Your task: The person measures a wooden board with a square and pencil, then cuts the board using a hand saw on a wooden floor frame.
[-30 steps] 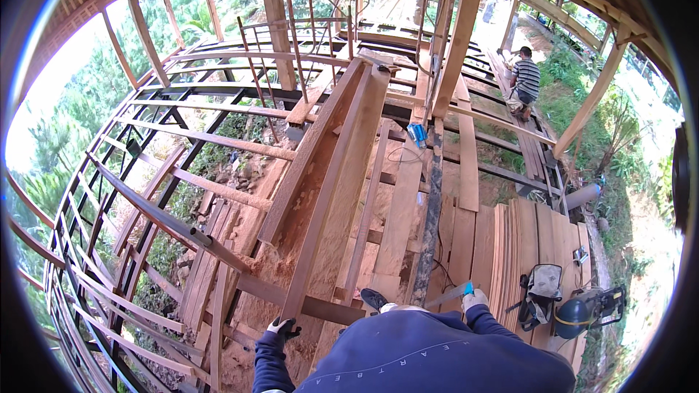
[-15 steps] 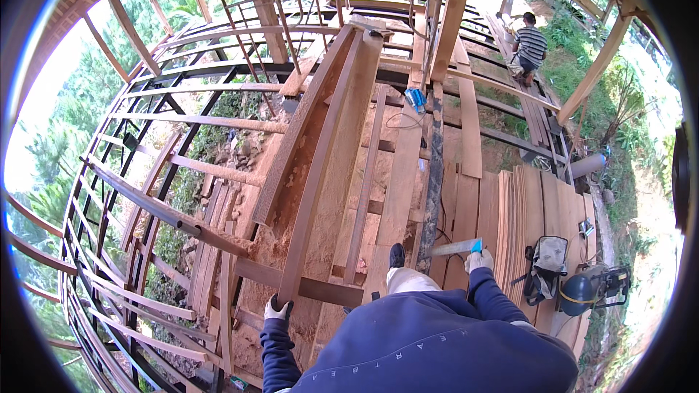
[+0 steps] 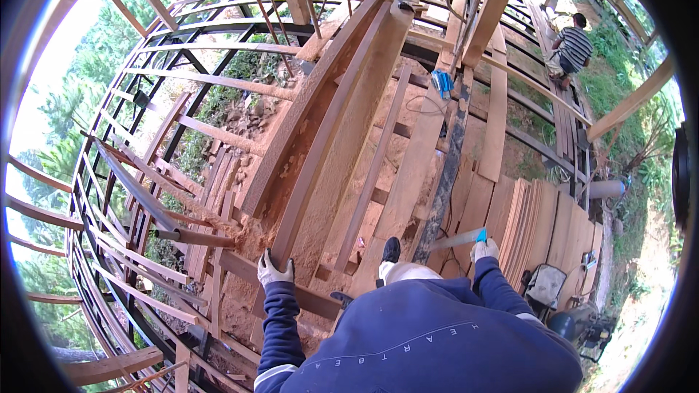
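Observation:
My left hand (image 3: 275,272), in a pale glove, grips the near end of a long, narrow wooden plank (image 3: 325,138). That plank runs away from me on top of a long, thick timber beam (image 3: 368,113) coated in sawdust. In my gloved right hand (image 3: 483,249) is a hand saw (image 3: 457,240) with a pale blade and a blue handle. Its blade points left, over the boards beside my foot. The fingers around the handle are only partly visible.
A dark metal floor frame (image 3: 240,27) with open gaps surrounds me. Stacked boards (image 3: 542,218) lie at right, near a grey-and-black bag (image 3: 546,285) and a dark compressor-like machine (image 3: 582,327). A co-worker (image 3: 571,51) crouches far right. A blue object (image 3: 442,83) lies on a plank ahead.
The view has shifted, so the scene sits differently. My left hand is farther forward, still at the plank's near end, with more of its glove visible. The saw stays in my right hand.

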Demonstrator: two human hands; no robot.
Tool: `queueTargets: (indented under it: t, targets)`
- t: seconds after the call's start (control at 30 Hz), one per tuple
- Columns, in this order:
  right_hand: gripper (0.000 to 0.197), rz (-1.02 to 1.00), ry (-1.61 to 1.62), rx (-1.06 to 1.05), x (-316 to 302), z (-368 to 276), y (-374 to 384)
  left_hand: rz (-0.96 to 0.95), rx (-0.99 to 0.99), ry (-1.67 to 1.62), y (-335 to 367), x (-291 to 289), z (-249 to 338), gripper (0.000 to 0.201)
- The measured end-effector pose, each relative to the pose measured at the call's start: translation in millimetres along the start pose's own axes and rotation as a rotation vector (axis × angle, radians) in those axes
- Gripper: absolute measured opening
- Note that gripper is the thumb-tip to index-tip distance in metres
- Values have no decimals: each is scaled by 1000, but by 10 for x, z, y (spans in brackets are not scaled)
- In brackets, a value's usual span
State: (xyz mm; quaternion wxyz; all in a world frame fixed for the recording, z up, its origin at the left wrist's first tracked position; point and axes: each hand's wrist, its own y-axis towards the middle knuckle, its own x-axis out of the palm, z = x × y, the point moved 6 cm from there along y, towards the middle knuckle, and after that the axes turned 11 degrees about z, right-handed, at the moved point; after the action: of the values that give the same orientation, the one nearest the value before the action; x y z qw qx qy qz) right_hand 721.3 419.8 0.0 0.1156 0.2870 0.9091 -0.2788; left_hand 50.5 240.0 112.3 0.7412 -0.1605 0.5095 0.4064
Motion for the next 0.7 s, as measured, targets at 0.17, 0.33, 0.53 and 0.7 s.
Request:
queueTargets:
  t: [0.17, 0.33, 0.53, 0.7]
  targets:
    - [8, 43, 31, 10, -232, -176, 576, -45, -52, 96, 383, 331, 554, 81]
    - [7, 134, 35, -36, -386, -312, 659, -244, -173, 279, 882, 664, 741, 91]
    - [9, 146, 165, 82, -732, 122, 667, -286, -81, 253, 1434, 1151, 1673, 98]
    - [6, 348, 202, 210, -888, 421, 836, -220, 46, 190, 2084, 1747, 2685, 99]
